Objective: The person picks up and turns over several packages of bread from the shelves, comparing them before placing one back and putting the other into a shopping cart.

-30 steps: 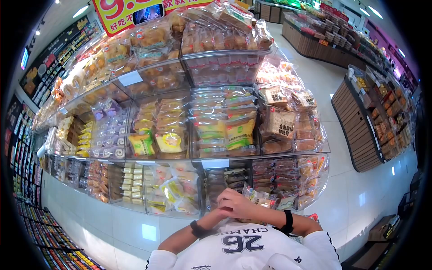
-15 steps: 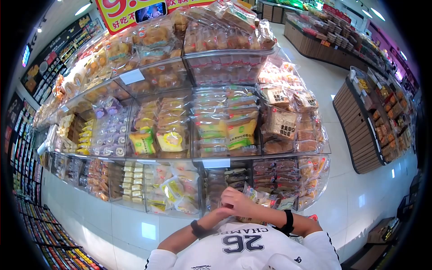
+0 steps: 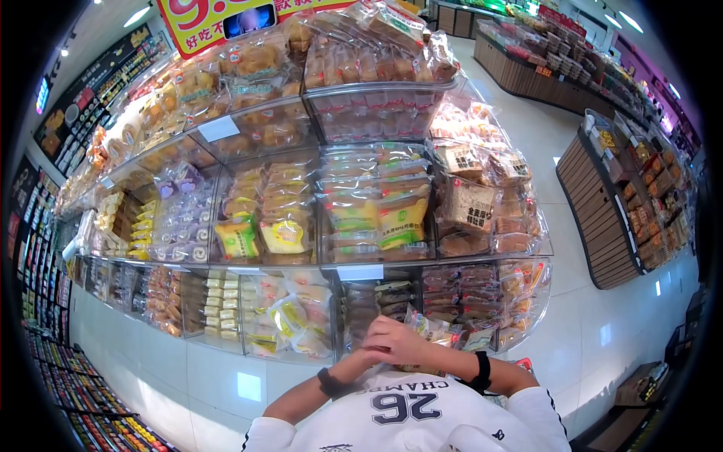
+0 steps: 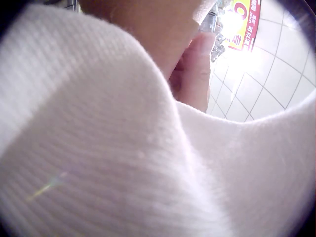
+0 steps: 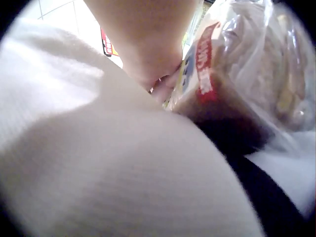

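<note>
In front of the chest, my right hand (image 3: 398,340) lies over my left hand (image 3: 370,355), whose fingers are mostly covered in the head view. The right fingers bend down toward the left hand; I cannot tell whether either hand holds something. A thumb or finger (image 4: 195,74) shows past the white shirt in the left wrist view. Beside my right forearm, close to the shirt, sits a bagged loaf of bread (image 5: 237,74) in clear plastic with a red printed band. Just beyond that forearm are more clear packets (image 3: 433,328).
A tiered clear bread display (image 3: 361,275) stands directly ahead, filled with wrapped bread and cakes. Yellow-green bread packs (image 3: 403,218) fill its middle tier. A wood-sided display island (image 3: 602,203) stands to the right across the tiled floor (image 3: 587,316). Shelves (image 3: 45,279) line the far left.
The hands stay together in front of the chest, with only a slight shift of the right fingers. The head view has moved very slightly.
</note>
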`<state>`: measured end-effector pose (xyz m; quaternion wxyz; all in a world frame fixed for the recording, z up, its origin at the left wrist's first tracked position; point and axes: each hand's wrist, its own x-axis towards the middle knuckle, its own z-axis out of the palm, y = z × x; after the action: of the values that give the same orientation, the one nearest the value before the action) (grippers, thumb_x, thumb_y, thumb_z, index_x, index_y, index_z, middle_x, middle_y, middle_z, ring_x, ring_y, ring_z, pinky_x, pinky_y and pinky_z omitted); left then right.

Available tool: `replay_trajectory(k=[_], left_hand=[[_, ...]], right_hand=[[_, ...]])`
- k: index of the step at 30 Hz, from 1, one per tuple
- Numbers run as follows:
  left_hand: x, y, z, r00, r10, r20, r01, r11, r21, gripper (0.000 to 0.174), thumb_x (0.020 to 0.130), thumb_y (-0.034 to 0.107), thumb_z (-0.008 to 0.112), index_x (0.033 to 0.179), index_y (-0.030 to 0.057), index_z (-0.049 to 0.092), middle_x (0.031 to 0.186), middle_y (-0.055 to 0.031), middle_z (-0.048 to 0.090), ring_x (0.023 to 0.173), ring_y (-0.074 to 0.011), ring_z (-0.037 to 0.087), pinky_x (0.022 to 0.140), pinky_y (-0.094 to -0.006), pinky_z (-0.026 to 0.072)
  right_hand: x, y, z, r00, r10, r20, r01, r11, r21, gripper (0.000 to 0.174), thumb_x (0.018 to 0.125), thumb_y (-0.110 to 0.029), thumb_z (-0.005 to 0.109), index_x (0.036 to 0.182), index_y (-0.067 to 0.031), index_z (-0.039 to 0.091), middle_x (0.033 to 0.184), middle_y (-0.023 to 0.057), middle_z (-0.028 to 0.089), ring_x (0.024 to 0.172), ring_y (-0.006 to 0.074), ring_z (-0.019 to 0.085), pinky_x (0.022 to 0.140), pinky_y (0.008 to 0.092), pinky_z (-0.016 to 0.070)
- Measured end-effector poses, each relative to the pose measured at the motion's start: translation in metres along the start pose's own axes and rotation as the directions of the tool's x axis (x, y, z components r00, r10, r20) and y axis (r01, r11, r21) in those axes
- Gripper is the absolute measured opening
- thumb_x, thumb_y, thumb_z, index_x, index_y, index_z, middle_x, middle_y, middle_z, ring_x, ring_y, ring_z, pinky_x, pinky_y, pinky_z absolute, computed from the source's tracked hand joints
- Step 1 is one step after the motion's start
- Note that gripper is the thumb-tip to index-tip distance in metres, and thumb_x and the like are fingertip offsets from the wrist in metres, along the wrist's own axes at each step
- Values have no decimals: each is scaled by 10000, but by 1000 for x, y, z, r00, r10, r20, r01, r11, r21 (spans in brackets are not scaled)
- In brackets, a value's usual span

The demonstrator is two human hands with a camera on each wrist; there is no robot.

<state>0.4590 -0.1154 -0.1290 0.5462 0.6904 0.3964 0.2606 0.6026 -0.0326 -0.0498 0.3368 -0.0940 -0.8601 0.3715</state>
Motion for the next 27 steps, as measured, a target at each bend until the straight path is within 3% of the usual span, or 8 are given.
replay_trajectory(k=[8, 27], left_hand=[[2, 0, 0, 1000, 0, 3, 0, 1000, -7, 244, 821, 103, 493, 1052, 31, 525, 1040, -83, 516, 969, -134, 485, 811, -242, 404], [2, -1, 2, 1000, 6, 1, -6, 1000, -21, 262, 780, 138, 559, 1023, 44, 538, 1000, -88, 545, 918, -132, 513, 774, -247, 425]], right_hand=[[-3, 4, 1, 1000, 13, -19, -12, 998, 55, 185, 714, -205, 659, 680, -37, 589, 728, 53, 531, 768, 228, 480, 676, 307, 416], [-7, 7, 1, 996, 71, 61, -68, 996, -52, 215, 726, -245, 641, 716, -45, 563, 780, 81, 538, 817, 247, 483, 719, 333, 396]])
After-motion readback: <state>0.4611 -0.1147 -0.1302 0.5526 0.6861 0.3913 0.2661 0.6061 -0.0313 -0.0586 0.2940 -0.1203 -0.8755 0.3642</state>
